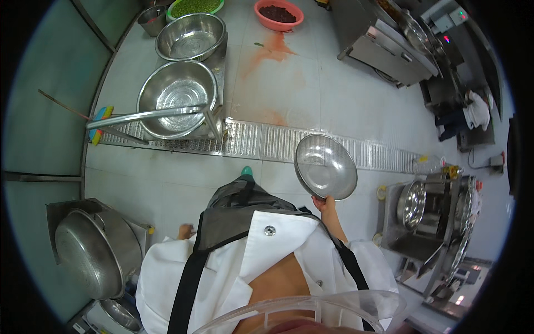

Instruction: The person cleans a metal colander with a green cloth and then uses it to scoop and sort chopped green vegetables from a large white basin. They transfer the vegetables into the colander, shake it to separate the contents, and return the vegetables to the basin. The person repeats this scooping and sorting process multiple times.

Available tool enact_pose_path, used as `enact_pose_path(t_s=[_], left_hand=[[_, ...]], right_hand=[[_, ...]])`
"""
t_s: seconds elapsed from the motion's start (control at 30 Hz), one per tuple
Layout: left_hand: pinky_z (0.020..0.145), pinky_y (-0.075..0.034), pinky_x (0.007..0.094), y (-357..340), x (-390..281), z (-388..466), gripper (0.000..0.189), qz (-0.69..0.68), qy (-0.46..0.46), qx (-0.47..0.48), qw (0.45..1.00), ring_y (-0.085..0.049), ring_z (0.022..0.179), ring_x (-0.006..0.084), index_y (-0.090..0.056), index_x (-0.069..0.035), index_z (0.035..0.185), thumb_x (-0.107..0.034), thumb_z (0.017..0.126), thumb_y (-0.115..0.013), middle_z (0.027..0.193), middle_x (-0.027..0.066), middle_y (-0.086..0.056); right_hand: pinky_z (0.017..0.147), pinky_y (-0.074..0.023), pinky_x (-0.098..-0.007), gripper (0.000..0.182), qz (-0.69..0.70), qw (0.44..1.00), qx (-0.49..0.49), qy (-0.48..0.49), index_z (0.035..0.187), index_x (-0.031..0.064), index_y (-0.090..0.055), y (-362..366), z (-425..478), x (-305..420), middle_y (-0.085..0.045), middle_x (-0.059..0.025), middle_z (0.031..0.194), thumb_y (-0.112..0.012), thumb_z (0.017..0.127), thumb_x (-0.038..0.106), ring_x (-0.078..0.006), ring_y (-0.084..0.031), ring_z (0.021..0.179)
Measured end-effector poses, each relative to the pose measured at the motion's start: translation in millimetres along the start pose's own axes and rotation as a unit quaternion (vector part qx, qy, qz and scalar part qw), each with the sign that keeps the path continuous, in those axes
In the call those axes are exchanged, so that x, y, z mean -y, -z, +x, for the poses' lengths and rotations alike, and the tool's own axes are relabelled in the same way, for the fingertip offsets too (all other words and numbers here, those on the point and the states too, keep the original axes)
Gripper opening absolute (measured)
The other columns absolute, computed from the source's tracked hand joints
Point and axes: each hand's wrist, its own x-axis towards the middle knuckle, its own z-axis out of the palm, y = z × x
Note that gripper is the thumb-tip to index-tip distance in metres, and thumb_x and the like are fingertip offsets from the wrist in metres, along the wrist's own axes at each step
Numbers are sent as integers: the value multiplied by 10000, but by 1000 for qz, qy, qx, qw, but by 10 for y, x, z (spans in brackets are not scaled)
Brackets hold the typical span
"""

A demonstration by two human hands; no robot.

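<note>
My right hand (324,203) grips the near rim of a perforated metal colander (326,167), which is tilted and held out over the floor. Down by my side at the left, my left hand (186,231) is partly hidden, its fingers looking curled; nothing is seen in it. Ahead on the left, two wide metal basins, a nearer one (177,100) and a farther one (191,36), rest on a low metal stand (217,79). A pink plastic basin (279,16) with dark red contents stands on the floor beyond, above a reddish spill (271,52).
A metal drain grate (275,144) crosses the floor. A large pot (96,250) stands at left, a rack with metal bowls (417,225) at right. A tubular metal handle (146,117) rises before the basins. Another person (475,110) is at the far right.
</note>
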Motion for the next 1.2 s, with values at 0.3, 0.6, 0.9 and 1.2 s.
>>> enact_pose_path(t_s=[0.3, 0.6, 0.9, 1.2], left_hand=[[547, -452, 318, -2075, -3384, -263, 297, -9, -130, 42, 991, -558, 699, 208, -462, -24, 1006, -155, 741, -492, 840, 84, -536], [544, -446, 326, -2759, -3553, 318, 233, -70, 47, -86, 993, -558, 702, 226, -521, -4, 908, -165, 753, -459, 823, 96, -555], [582, -450, 354, -4147, -5364, 355, 214, -152, 51, -102, 982, -554, 712, 241, -544, -29, 864, -180, 780, -419, 827, 104, -557], [591, -454, 371, -4603, -6711, 1696, 199, -270, 125, -70, 952, -555, 707, 245, -554, -40, 868, -168, 778, -431, 848, 108, -555]], right_hand=[[696, -461, -462, 355, -16, 997, -49, 56, 1090, -11, -374, -1493, 961, 1433, -480, -215, 1014, -294, 767, 113, -358, -507, 882], [567, -504, -419, 285, -53, 998, 1, -24, 983, -38, -438, -3644, 2867, 3168, -519, -186, 933, -352, 806, 167, -312, -533, 720], [662, -511, -413, 264, -225, 974, 25, 19, 1000, -16, -448, -7573, 3832, 4314, -524, -170, 931, -332, 819, 137, -313, -549, 817], [698, -492, -452, 279, -437, 884, 155, 56, 1038, -31, -405, -11183, 4425, 4140, -481, -204, 997, -362, 793, 97, -319, -523, 877]])
